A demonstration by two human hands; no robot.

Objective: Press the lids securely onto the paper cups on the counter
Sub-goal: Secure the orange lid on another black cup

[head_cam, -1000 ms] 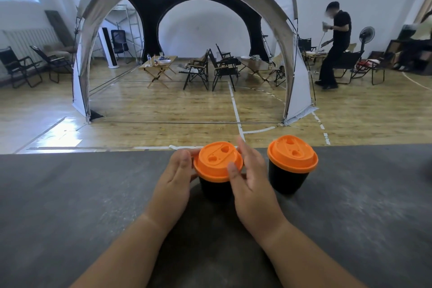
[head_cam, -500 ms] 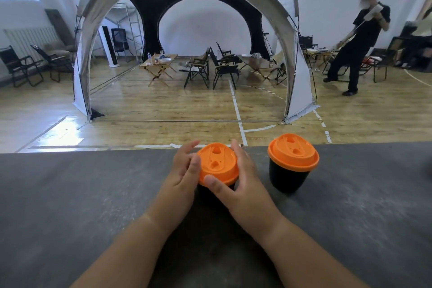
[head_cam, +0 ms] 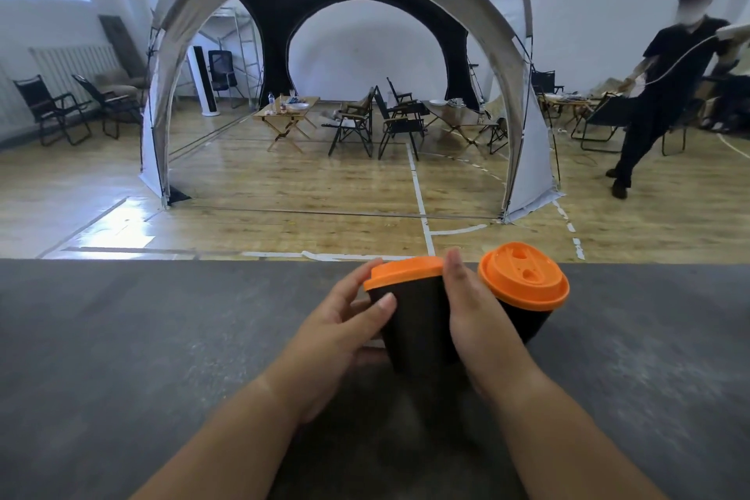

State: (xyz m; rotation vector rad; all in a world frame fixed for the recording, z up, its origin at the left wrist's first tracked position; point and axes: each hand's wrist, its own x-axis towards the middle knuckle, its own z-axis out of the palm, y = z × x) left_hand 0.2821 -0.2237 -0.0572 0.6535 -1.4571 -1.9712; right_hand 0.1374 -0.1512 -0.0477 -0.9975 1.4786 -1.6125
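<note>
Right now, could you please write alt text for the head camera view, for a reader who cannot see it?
Left hand and right hand hold a black paper cup with an orange plastic lid over a grey counter. A second lidded black cup stands to its right; a domed tent stands behind.

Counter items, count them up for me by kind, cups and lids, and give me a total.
Black paper cups: 2, the held cup and the free-standing cup
Orange lids: 2, the held cup's lid and the other lid
Total: 4
</note>
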